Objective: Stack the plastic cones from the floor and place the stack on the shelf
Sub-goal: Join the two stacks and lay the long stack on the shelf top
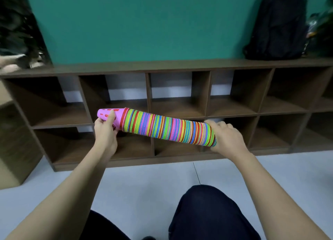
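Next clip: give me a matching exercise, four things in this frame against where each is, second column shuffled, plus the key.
1 left hand
2 right hand
3 backpack
4 stack of cones

A on top of the shelf, far right
B at the stack's wide end
C held sideways in front of the shelf
D gripping the pink tip

Pairs: 1-D, 2-B, 3-A, 4-C

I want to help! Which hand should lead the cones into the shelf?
Probably left hand: it grips the stack by its pink tip, before an open shelf cubby. The right hand holds the wide end.
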